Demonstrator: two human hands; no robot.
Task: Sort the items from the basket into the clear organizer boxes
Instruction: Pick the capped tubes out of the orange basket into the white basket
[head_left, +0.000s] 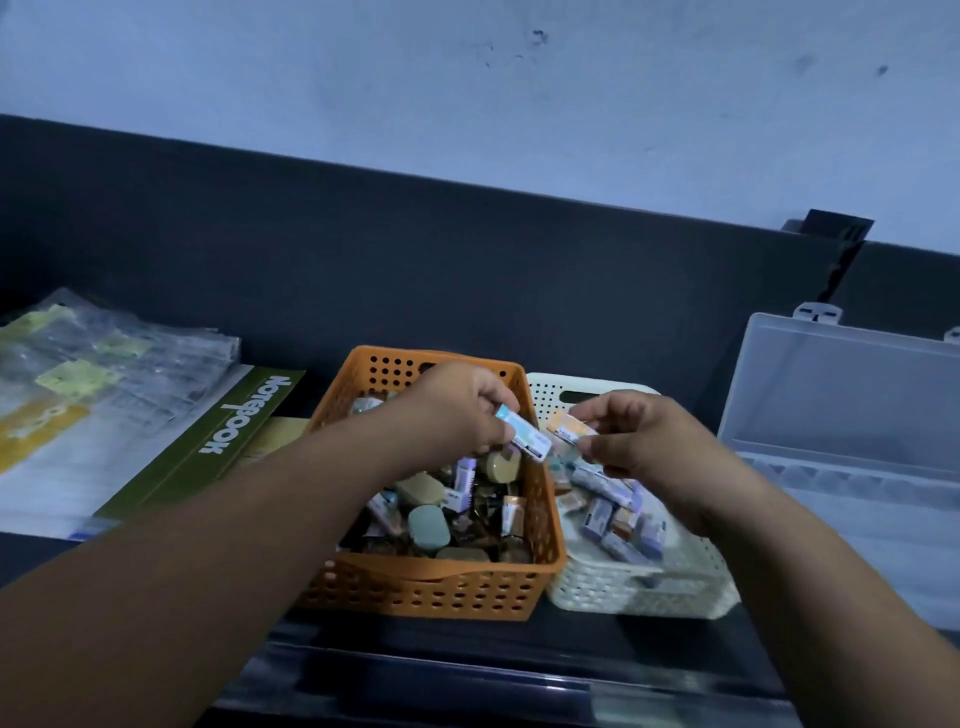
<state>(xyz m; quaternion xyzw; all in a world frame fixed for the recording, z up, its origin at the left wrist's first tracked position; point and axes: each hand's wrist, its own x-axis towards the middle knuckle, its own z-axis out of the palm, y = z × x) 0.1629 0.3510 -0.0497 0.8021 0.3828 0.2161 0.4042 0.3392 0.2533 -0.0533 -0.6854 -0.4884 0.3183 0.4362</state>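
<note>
– Left arm (234, 519) and right arm (789, 561) stretch forward from the bottom edge, out over two baskets.
– What's the left hand (457, 410) doing?
– It's above the orange basket (441, 569), fingers curled, pinching a small blue-and-white packet (530, 436) over the right rim.
– And the right hand (644, 441)?
– Over the white basket (644, 592), thumb and fingertips pinching a small orange packet (569, 427), just beside the other one; touching or not, can't tell.
– The organizer?
– Clear organizer box (852, 415) sits right of the white basket, lid up. Mixed small items (431, 519) fill the orange basket, more packets (613, 509) lie in the white one. Green notebook (228, 431) and plastic sleeves (104, 353) lie left.
</note>
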